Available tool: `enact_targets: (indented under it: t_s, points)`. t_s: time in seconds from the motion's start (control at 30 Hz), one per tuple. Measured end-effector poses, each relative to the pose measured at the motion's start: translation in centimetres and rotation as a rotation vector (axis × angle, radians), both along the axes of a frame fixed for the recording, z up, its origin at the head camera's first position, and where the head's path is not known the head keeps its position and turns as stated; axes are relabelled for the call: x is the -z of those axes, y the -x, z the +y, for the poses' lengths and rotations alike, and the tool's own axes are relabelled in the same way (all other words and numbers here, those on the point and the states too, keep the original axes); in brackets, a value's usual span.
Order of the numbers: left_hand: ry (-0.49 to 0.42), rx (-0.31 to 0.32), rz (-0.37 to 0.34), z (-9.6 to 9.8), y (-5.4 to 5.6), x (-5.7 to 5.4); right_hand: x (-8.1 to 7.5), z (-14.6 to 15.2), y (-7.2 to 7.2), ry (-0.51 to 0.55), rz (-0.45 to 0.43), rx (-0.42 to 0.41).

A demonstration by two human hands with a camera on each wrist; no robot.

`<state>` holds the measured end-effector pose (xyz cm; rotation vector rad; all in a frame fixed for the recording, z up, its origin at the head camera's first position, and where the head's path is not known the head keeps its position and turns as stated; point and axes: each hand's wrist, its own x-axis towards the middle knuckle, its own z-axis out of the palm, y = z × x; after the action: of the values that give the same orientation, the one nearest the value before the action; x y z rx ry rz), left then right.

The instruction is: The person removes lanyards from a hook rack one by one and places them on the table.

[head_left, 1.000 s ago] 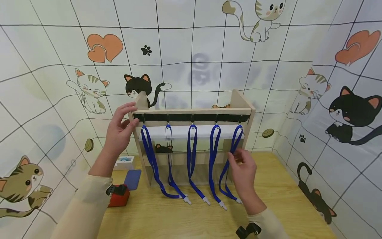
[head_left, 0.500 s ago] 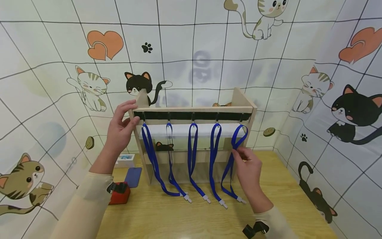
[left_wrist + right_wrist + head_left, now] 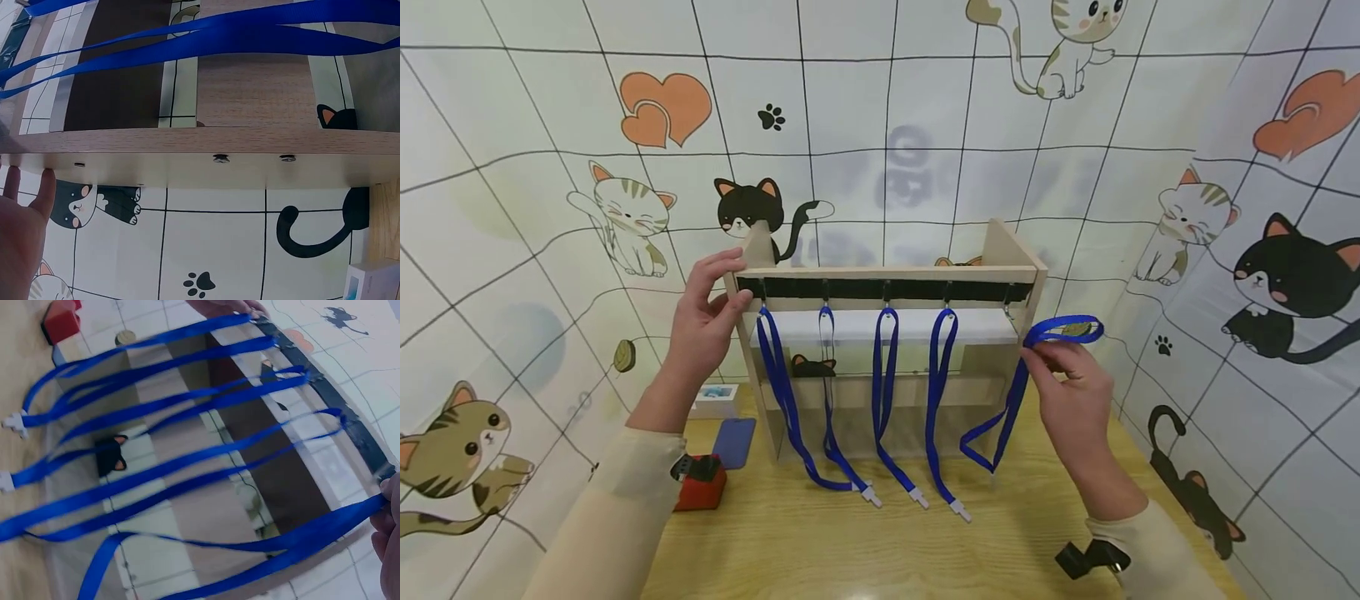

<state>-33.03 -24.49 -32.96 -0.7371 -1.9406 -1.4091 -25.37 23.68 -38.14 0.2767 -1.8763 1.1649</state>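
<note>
No text or number can be read

A plain cream fabric left sleeve [image 3: 613,508] pairs with a matching cream right sleeve [image 3: 1153,546]. A small, boxy black device [image 3: 702,468] is worn on the first; an angular black block [image 3: 1074,560], apparently with shiny metal, on the second.

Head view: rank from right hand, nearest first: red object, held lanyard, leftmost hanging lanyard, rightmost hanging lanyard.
From the right hand:
1. Held lanyard: pinched by it
2. Rightmost hanging lanyard: to its left
3. Leftmost hanging lanyard: further left
4. Red object: farthest left
</note>
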Motion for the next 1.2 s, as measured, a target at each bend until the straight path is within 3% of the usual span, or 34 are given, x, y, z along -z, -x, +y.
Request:
enact_targets:
  t_s: [0.27, 0.63, 0.83, 1.2]
  points:
    - [0.010, -0.006, -0.002, 0.1, 0.2, 0.0, -1.7, 3.5, 1.1, -0.091, -0.022, 0.112]
    - [0.014, -0.007, -0.008, 0.1, 0.3, 0.0, -3.2, 8.7, 5.3, -0.231, -0.185, 0.154]
    - [0.008, -0.016, -0.007, 0.0, 0.2, -0.1, -3.8, 10.5, 8.2, -0.307, -0.299, 0.117]
    - [0.009, -0.014, -0.013, 0.1, 0.3, 0.0, -4.1, 12.6, 12.1, -0.409, -0.459, 0.073]
